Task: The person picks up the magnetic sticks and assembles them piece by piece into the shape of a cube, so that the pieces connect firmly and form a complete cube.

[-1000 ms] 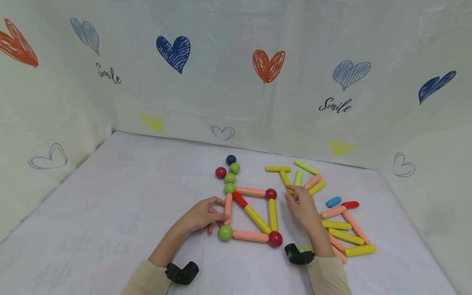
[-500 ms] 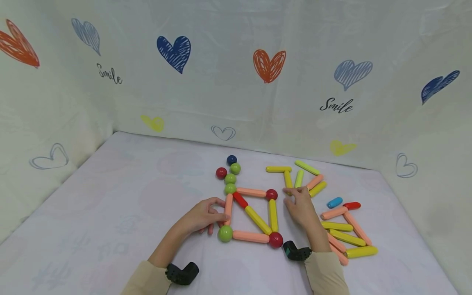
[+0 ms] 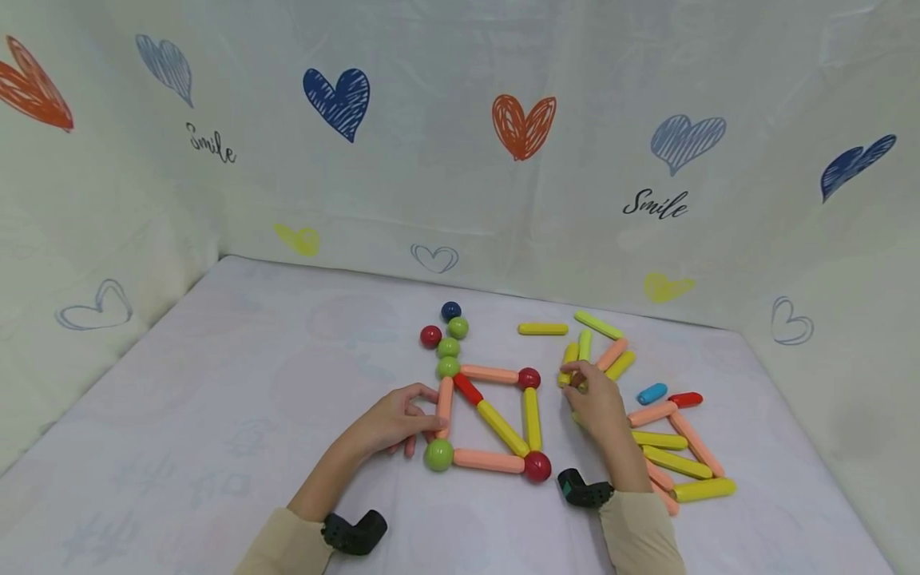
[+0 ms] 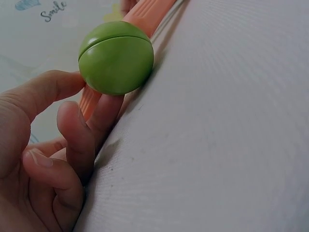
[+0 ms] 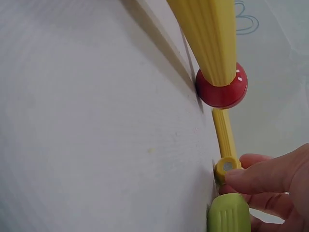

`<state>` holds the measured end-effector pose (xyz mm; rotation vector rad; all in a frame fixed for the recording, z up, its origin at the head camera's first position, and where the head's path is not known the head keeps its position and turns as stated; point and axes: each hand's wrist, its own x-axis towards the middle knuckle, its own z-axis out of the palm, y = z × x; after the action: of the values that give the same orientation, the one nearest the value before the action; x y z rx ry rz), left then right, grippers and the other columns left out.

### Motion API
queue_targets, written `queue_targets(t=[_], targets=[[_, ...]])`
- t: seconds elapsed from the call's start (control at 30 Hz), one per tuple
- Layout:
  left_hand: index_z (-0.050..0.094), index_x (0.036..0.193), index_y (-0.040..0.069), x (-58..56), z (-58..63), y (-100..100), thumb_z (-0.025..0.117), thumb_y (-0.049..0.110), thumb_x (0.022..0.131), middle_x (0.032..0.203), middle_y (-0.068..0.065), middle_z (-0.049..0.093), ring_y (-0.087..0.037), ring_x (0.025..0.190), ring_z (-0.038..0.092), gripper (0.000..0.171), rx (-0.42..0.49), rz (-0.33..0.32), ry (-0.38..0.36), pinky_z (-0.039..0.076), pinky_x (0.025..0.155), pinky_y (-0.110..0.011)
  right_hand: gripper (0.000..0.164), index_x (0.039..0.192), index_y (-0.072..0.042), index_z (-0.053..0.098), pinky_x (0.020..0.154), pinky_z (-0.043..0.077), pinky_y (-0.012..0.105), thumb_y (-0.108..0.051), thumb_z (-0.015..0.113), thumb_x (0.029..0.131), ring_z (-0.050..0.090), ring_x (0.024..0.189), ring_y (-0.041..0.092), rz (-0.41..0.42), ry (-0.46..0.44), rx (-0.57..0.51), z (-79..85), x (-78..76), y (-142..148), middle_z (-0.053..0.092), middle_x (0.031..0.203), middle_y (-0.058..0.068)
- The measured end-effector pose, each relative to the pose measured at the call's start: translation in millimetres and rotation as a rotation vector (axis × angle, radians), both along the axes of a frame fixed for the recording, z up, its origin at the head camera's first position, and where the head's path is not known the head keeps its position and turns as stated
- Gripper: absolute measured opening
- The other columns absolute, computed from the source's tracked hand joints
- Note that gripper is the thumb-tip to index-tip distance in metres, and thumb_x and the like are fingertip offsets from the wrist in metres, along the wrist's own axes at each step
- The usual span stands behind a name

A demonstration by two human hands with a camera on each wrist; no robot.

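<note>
My left hand (image 3: 398,419) holds the salmon magnetic stick (image 3: 445,406) on the left side of a flat square of sticks and balls. A large green ball (image 4: 116,58) joins that stick's near end, by my fingertips. My right hand (image 3: 598,399) pinches a yellow magnetic stick (image 3: 569,355) between thumb and fingers, right of the square. The stick's round end with a grey disc (image 5: 227,166) shows beside the thumb in the right wrist view. A light green stick (image 5: 229,214) lies close to this hand, mostly hidden in the head view. Red balls (image 3: 537,465) mark the square's right corners.
A red-and-yellow diagonal (image 3: 501,427) crosses the square. Green balls, a red ball (image 3: 430,336) and a blue ball (image 3: 450,311) sit beyond its far left corner. Loose sticks (image 3: 676,461) lie right of my right hand; others (image 3: 542,328) lie behind it.
The yellow stick by my right hand has turned, its far end swinging right, away from the flat-lying yellow stick. My right hand has moved slightly right. The left hand stays put.
</note>
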<state>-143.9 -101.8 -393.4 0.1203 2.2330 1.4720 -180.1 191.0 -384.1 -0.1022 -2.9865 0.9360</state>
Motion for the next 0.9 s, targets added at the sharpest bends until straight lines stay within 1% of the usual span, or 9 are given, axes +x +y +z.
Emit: queue_targets(t=[0.1, 0.27, 0.33, 0.43, 0.57, 0.73, 0.9], targets=[[0.050, 0.120, 0.006, -0.3, -0.4, 0.0, 0.066, 0.025, 0.084, 0.059, 0.002, 0.059, -0.009, 0.037, 0.041, 0.043, 0.002, -0.002, 0.003, 0.028, 0.038, -0.019, 0.026, 0.113, -0.008, 0.059, 0.057, 0.037, 0.026, -0.004, 0.060, 0.088, 0.045, 0.069, 0.020, 0.010, 0.002, 0.000, 0.5, -0.3, 2.3, 0.057, 0.093, 0.012], [0.050, 0.120, 0.006, -0.5, -1.3, 0.0, 0.066, 0.024, 0.084, 0.059, 0.002, 0.059, -0.009, 0.037, 0.041, 0.043, 0.008, -0.004, 0.005, 0.028, 0.038, -0.019, 0.038, 0.125, -0.009, 0.056, 0.060, 0.037, 0.028, -0.002, 0.057, 0.088, 0.046, 0.075, 0.022, 0.070, -0.019, 0.045, 2.6, 0.9, 3.8, 0.055, 0.095, 0.012], [0.050, 0.120, 0.007, -0.5, -1.7, 0.0, 0.066, 0.025, 0.084, 0.059, 0.002, 0.059, -0.009, 0.037, 0.041, 0.043, 0.007, -0.003, 0.007, 0.028, 0.038, -0.019, 0.039, 0.126, -0.008, 0.055, 0.062, 0.038, 0.028, -0.001, 0.056, 0.088, 0.046, 0.078, 0.022, 0.088, -0.029, 0.062, 3.2, 1.8, 3.5, 0.054, 0.096, 0.013], [0.051, 0.120, 0.007, -0.5, -2.1, 0.0, 0.067, 0.025, 0.084, 0.058, 0.002, 0.059, -0.009, 0.037, 0.041, 0.043, 0.004, 0.000, 0.008, 0.028, 0.038, -0.019, 0.037, 0.124, -0.008, 0.056, 0.064, 0.039, 0.029, -0.002, 0.057, 0.087, 0.047, 0.081, 0.023, 0.093, -0.044, 0.071, 4.1, 3.0, 2.3, 0.053, 0.098, 0.013], [0.051, 0.119, 0.007, -0.3, -2.2, 0.1, 0.067, 0.026, 0.084, 0.057, 0.002, 0.058, -0.009, 0.037, 0.041, 0.043, -0.002, 0.007, 0.004, 0.028, 0.038, -0.019, 0.030, 0.117, -0.008, 0.058, 0.065, 0.041, 0.029, -0.007, 0.061, 0.087, 0.047, 0.082, 0.023, 0.079, -0.067, 0.078, 5.1, 3.8, -0.3, 0.050, 0.095, 0.012], [0.052, 0.118, 0.009, 0.0, -1.9, 0.3, 0.068, 0.027, 0.083, 0.057, 0.002, 0.057, -0.010, 0.037, 0.040, 0.043, -0.021, 0.019, -0.003, 0.027, 0.038, -0.019, 0.022, 0.108, -0.009, 0.060, 0.061, 0.038, 0.027, -0.012, 0.065, 0.087, 0.046, 0.076, 0.021, 0.053, -0.084, 0.090, 5.8, 3.3, -1.5, 0.048, 0.085, 0.009], [0.052, 0.118, 0.009, 0.5, -1.2, 0.5, 0.068, 0.028, 0.083, 0.056, 0.002, 0.057, -0.010, 0.037, 0.039, 0.043, -0.028, 0.025, -0.005, 0.027, 0.038, -0.019, 0.021, 0.106, -0.010, 0.060, 0.057, 0.035, 0.027, -0.014, 0.065, 0.086, 0.045, 0.068, 0.019, 0.050, -0.094, 0.088, 6.9, 5.0, 1.0, 0.047, 0.076, 0.007]])
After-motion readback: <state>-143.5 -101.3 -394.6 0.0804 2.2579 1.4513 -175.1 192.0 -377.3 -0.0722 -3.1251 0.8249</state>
